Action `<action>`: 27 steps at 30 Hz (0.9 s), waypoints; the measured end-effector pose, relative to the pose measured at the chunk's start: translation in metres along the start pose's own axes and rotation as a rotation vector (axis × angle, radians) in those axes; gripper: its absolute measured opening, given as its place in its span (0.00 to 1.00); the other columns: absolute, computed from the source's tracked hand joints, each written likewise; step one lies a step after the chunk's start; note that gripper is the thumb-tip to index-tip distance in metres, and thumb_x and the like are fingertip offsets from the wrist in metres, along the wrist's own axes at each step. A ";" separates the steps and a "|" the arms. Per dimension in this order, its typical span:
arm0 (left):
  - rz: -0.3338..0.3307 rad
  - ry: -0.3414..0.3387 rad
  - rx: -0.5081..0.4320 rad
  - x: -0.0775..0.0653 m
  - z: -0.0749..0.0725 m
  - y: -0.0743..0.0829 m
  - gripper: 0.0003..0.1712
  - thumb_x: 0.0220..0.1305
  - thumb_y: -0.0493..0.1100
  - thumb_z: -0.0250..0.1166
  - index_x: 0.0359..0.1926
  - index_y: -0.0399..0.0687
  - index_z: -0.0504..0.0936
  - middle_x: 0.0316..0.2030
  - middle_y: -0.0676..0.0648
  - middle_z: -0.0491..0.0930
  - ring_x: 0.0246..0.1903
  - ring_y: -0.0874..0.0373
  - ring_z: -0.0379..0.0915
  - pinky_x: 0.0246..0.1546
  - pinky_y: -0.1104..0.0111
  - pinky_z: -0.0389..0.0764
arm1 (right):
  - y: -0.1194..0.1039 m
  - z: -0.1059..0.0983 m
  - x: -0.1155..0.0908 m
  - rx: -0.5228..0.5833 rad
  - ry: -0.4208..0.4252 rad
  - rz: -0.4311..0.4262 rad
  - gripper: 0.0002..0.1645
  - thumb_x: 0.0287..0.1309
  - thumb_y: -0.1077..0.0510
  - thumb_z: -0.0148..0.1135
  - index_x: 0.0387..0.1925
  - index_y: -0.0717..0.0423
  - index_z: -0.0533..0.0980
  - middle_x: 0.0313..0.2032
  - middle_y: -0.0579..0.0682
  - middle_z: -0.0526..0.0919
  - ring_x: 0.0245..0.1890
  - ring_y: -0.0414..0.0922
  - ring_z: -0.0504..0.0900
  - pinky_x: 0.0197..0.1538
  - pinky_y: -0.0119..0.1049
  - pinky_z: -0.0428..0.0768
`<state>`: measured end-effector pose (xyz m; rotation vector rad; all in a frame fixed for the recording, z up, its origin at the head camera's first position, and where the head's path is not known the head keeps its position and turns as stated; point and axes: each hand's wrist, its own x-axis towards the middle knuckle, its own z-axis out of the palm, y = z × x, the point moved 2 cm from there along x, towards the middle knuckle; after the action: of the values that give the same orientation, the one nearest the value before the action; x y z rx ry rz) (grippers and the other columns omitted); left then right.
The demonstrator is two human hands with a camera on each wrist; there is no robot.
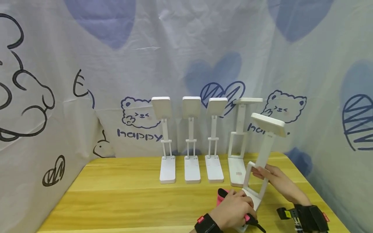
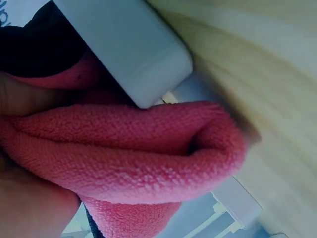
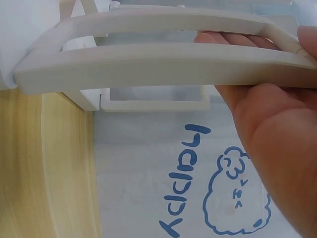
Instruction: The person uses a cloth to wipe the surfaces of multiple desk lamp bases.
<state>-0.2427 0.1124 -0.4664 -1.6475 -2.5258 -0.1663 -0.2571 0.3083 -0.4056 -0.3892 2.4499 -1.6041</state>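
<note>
My right hand [image 1: 279, 183] holds a white folding desk lamp [image 1: 265, 150] by its stem frame, at the right of the table. The lamp leans to the right, its flat head raised. In the right wrist view my fingers and thumb wrap the end of the white frame [image 3: 148, 64]. A pink fleecy cloth [image 2: 148, 168] with black edging is bunched in my left hand [image 1: 234, 208]. In the left wrist view the cloth lies against the end of the lamp's base [image 2: 133, 54]. My left hand partly hides that base in the head view.
Several similar white lamps [image 1: 192, 170] stand in a row along the back of the wooden table [image 1: 122, 194]. The nearest one [image 1: 237, 171] stands just left of the held lamp, its head turned flat. A printed curtain [image 1: 175, 71] hangs behind and at both sides.
</note>
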 end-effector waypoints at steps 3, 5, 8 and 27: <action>0.030 0.004 -0.023 -0.009 -0.001 0.001 0.17 0.63 0.44 0.66 0.45 0.79 0.86 0.47 0.69 0.77 0.46 0.72 0.65 0.37 0.77 0.59 | 0.000 0.001 0.000 0.006 -0.002 0.004 0.38 0.76 0.44 0.39 0.74 0.66 0.53 0.68 0.69 0.63 0.68 0.65 0.65 0.66 0.63 0.61; 0.043 0.015 -0.030 -0.015 -0.001 0.001 0.17 0.63 0.44 0.65 0.44 0.78 0.86 0.47 0.69 0.77 0.47 0.72 0.66 0.39 0.78 0.60 | -0.001 0.001 0.000 0.008 -0.001 0.007 0.39 0.75 0.43 0.40 0.74 0.66 0.53 0.69 0.69 0.63 0.68 0.65 0.65 0.67 0.62 0.62; 0.059 0.023 -0.033 -0.022 -0.003 0.001 0.16 0.63 0.45 0.66 0.44 0.78 0.86 0.47 0.69 0.77 0.48 0.72 0.66 0.41 0.77 0.61 | -0.002 0.001 0.001 0.005 -0.003 -0.002 0.39 0.75 0.43 0.40 0.74 0.65 0.53 0.69 0.69 0.63 0.68 0.65 0.64 0.67 0.60 0.63; 0.065 -0.046 -0.231 -0.040 -0.018 -0.009 0.24 0.53 0.30 0.67 0.36 0.72 0.88 0.44 0.69 0.79 0.49 0.73 0.67 0.53 0.73 0.65 | 0.001 -0.001 0.000 0.007 0.020 0.027 0.40 0.75 0.42 0.40 0.73 0.66 0.54 0.69 0.69 0.63 0.68 0.64 0.65 0.68 0.59 0.63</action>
<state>-0.2340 0.0698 -0.4550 -1.8315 -2.5651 -0.4334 -0.2579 0.3093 -0.4067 -0.3396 2.4531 -1.6126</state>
